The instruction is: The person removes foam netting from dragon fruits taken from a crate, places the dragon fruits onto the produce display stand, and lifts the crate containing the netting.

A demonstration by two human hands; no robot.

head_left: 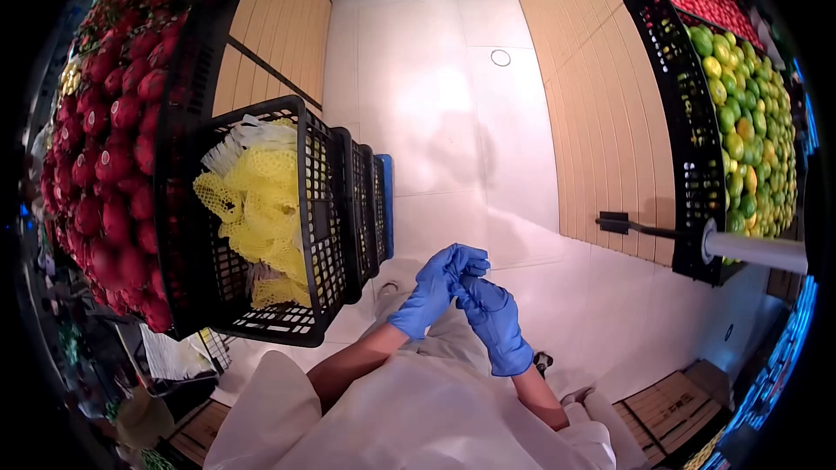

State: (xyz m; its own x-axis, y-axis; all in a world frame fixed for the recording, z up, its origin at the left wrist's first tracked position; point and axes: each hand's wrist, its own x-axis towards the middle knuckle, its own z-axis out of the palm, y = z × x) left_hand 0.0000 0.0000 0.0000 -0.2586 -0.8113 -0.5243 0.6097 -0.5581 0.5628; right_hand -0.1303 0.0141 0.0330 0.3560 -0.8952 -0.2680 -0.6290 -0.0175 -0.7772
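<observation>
Both hands wear blue gloves and meet in front of my body, over the pale floor. My left hand has its fingers bent and drawn together, their tips against the other hand. My right hand is closed as well, its fingertips touching the left glove's fingers. Whatever may be pinched between them is too small or hidden to tell. To the left of the hands stands a black plastic crate holding yellow mesh netting and white plastic netting.
Red dragon fruit are heaped on the left display. Green and yellow citrus fruit fill the right one, above a wood-slat front. A white pole juts from the right. More black crates stand under the netting crate.
</observation>
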